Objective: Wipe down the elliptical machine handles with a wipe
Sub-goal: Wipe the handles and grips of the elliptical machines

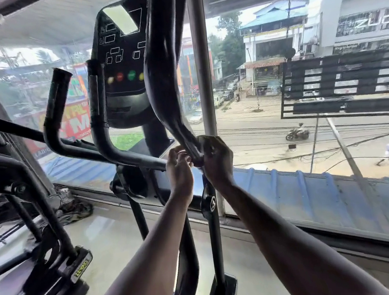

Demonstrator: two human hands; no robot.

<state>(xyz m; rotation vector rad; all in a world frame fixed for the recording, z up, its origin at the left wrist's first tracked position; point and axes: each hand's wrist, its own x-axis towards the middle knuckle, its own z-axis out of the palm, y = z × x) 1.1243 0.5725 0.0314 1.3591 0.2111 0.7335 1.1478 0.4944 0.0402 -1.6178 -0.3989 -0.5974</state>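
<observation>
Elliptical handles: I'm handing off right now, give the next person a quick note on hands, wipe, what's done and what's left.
Right hand grips the lower end of the tall swing handle, fingers curled round it.
Left hand is at the same spot from the other side; its grip cannot be told.
No wipe is clearly visible; it may be hidden under the hands.
The two short fixed handles stand untouched to the left of the console.
Done: cannot be judged. Left: presumably the rest of the handles.

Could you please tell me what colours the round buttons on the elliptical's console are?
The round buttons are yellow, red, green, yellow, left to right; head view.
</observation>
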